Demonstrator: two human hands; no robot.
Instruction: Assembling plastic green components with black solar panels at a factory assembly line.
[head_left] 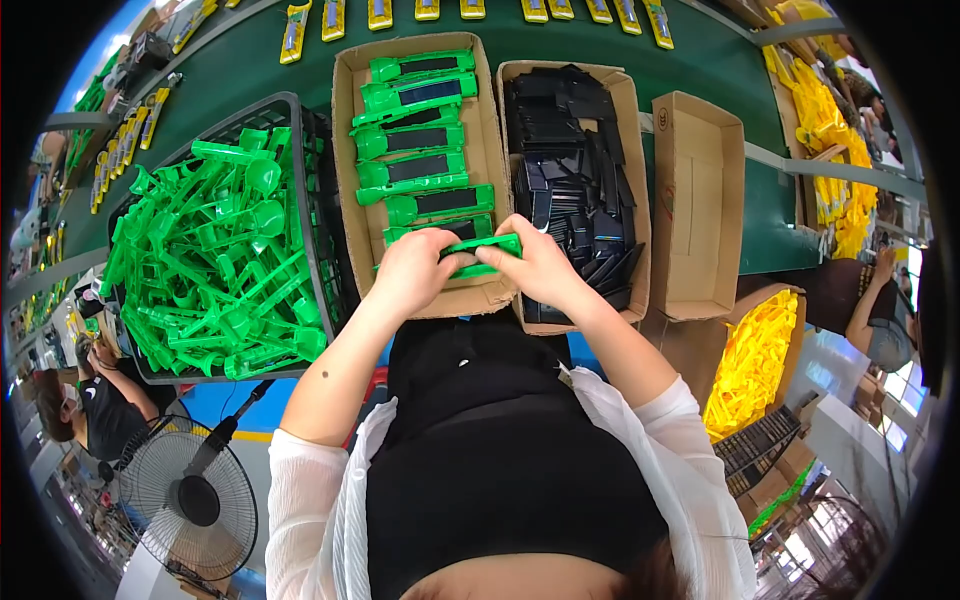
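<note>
Between my two hands is a green plastic flashlight-shaped casing (492, 243), held level over the near end of a cardboard box (487, 298). My left hand (418, 268) grips its left end, fingers closed. At the right end, my right hand (532, 262) pinches it with thumb and fingers. Inside that box lie several green casings (425, 167) in a column, each with a dark flat panel set in it. A second cardboard box (640, 190), beside my right hand, holds a pile of black rectangular panels (575, 185).
A black crate (322, 230) heaped with loose green casings (215, 260) stands at left. Right of the panels is an empty cardboard box (700, 205); nearer lies a box of yellow parts (752, 365). Yellow pieces (380, 12) line the far conveyor. A fan (193, 500) stands lower left; people work at both sides.
</note>
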